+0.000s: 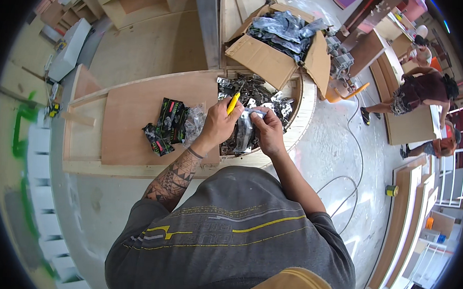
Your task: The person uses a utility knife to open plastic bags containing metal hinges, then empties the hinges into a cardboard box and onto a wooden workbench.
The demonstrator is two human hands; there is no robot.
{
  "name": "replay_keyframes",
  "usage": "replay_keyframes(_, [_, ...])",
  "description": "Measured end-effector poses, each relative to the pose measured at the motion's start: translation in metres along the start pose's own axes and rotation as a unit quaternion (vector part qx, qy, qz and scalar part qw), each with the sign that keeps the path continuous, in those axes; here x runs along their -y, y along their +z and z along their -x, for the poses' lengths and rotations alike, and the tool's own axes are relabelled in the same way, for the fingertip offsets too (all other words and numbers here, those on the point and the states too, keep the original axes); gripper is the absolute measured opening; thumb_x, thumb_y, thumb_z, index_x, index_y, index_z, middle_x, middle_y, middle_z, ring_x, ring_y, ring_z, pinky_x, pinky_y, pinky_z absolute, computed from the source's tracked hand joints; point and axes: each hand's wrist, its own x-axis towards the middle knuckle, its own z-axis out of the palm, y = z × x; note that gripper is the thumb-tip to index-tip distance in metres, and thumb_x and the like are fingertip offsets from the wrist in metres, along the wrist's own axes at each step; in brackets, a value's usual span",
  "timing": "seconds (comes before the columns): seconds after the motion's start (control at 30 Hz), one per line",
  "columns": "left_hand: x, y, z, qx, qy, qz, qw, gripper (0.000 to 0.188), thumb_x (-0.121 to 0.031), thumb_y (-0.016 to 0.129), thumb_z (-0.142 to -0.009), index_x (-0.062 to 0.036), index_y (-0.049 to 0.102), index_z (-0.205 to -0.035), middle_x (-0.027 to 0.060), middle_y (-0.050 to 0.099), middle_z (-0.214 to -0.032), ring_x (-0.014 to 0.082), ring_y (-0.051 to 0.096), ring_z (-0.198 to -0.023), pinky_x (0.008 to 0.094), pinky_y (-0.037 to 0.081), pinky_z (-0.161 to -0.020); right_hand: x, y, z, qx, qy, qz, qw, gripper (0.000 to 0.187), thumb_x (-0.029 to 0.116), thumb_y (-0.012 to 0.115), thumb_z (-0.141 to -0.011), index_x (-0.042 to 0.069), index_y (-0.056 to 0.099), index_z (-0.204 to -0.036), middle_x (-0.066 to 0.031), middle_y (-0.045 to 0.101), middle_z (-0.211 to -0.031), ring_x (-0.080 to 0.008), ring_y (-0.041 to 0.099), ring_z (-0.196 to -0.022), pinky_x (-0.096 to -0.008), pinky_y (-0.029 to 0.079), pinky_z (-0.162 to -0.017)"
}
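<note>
My left hand [221, 124] is closed around a yellow utility knife [233, 102], which points up and away from me. My right hand [270, 131] pinches the top of a clear plastic packet [245, 130] that hangs between the two hands. Left fingertips meet the packet's upper edge too. Below and beyond lies a heap of loose metal hardware [255, 91], apparently cabinet hinges, inside the rounded end of a wooden frame [306, 101]. Left of my left hand, black printed packets [171, 118] and crumpled clear plastic [193, 123] rest on a brown wooden panel [129, 124].
An open cardboard box [264, 55] full of plastic-wrapped packets [285, 30] stands at the far side. A cable [363, 150] runs over the grey floor at right. Several other people, one in a dark maroon top [425, 93], are among wooden cabinets [410, 124].
</note>
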Motion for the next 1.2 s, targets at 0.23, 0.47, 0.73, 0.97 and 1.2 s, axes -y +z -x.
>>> replay_keyframes(0.23, [0.004, 0.023, -0.006, -0.001, 0.003, -0.011, 1.0, 0.025, -0.027, 0.065, -0.106, -0.0027, 0.061, -0.109, 0.0082, 0.066, -0.075, 0.0197, 0.069, -0.063, 0.0337, 0.053, -0.057, 0.009, -0.008, 0.001, -0.013, -0.036, -0.002, 0.999, 0.015, 0.011, 0.071, -0.101, 0.005, 0.066, -0.114, 0.0001, 0.07, -0.097, -0.0054, 0.063, -0.086, -0.0236, 0.052, -0.076])
replay_keyframes(0.47, [-0.024, -0.012, -0.007, 0.093, 0.093, -0.179, 0.975, 0.035, -0.041, 0.055, -0.108, -0.0074, 0.056, -0.116, 0.019, 0.073, -0.095, 0.0424, 0.071, -0.085, 0.052, 0.055, -0.069, 0.013, -0.016, -0.007, -0.081, -0.11, 0.07, 0.988, 0.011, 0.011, 0.069, -0.103, 0.003, 0.067, -0.11, 0.0019, 0.067, -0.092, -0.0042, 0.058, -0.081, -0.0216, 0.047, -0.074])
replay_keyframes(0.73, [-0.029, -0.019, -0.009, 0.143, 0.071, -0.245, 0.956, 0.036, -0.041, 0.053, -0.108, -0.0052, 0.056, -0.101, 0.0189, 0.071, -0.088, 0.0427, 0.07, -0.083, 0.0541, 0.054, -0.068, 0.018, -0.011, -0.013, -0.097, -0.155, 0.179, 0.967, 0.011, 0.011, 0.069, -0.103, 0.002, 0.068, -0.109, 0.0017, 0.067, -0.089, -0.0045, 0.056, -0.079, -0.0223, 0.047, -0.07])
replay_keyframes(0.97, [-0.036, -0.006, -0.02, 0.156, 0.051, -0.252, 0.954, 0.032, -0.038, 0.057, -0.106, -0.0061, 0.061, -0.104, 0.0225, 0.07, -0.089, 0.0473, 0.068, -0.084, 0.0562, 0.051, -0.068, 0.023, -0.023, -0.011, -0.11, -0.197, 0.26, 0.939, 0.006, 0.005, 0.066, -0.101, 0.001, 0.068, -0.107, -0.0043, 0.071, -0.09, -0.0095, 0.062, -0.082, -0.0269, 0.052, -0.074])
replay_keyframes(1.2, [-0.018, 0.007, -0.023, 0.155, 0.045, -0.266, 0.95, 0.03, -0.037, 0.052, -0.108, -0.008, 0.06, -0.106, 0.0227, 0.07, -0.089, 0.0481, 0.067, -0.084, 0.0579, 0.051, -0.071, 0.032, -0.021, -0.009, -0.077, -0.347, 0.427, 0.831, 0.015, -0.006, 0.068, -0.084, 0.006, 0.066, -0.094, -0.0131, 0.06, -0.085, -0.0374, 0.061, -0.085, -0.0456, 0.051, -0.073])
